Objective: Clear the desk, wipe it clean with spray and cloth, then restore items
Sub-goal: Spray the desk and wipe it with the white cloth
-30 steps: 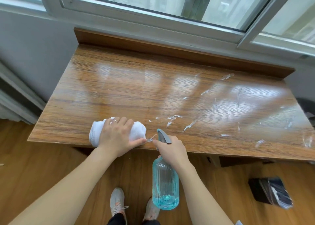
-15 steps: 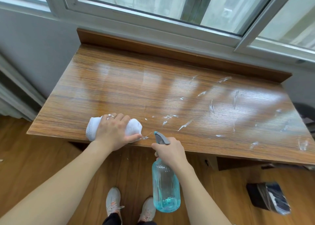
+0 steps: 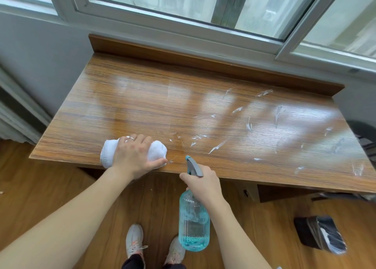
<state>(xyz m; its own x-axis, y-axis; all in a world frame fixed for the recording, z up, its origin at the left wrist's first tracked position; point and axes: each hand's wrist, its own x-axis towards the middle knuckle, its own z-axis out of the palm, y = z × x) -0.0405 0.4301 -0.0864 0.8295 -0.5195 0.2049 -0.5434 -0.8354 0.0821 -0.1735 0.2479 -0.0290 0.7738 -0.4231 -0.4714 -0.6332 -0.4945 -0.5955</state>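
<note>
The wooden desk [image 3: 142, 97] stands under a window, its top bare apart from white smears [image 3: 217, 146] across the middle and right. My left hand [image 3: 136, 156] presses a rolled white cloth [image 3: 156, 148] onto the desk near its front edge, fingers curled over it. My right hand [image 3: 203, 185] grips the neck of a clear blue spray bottle [image 3: 193, 226], which hangs just in front of the desk edge with a little blue liquid at the bottom. The bottle's grey nozzle [image 3: 192, 166] points over the desk.
A raised wooden back rail [image 3: 183, 59] runs along the desk's far side under the window frame [image 3: 183, 24]. A small black bin [image 3: 319, 236] sits on the wooden floor at the right. My feet in pale shoes [image 3: 134, 242] stand below the desk's front edge.
Both hands stay in nearly the same place on the desk edge. The view has shifted slightly; the cloth and the bottle keep their positions.
</note>
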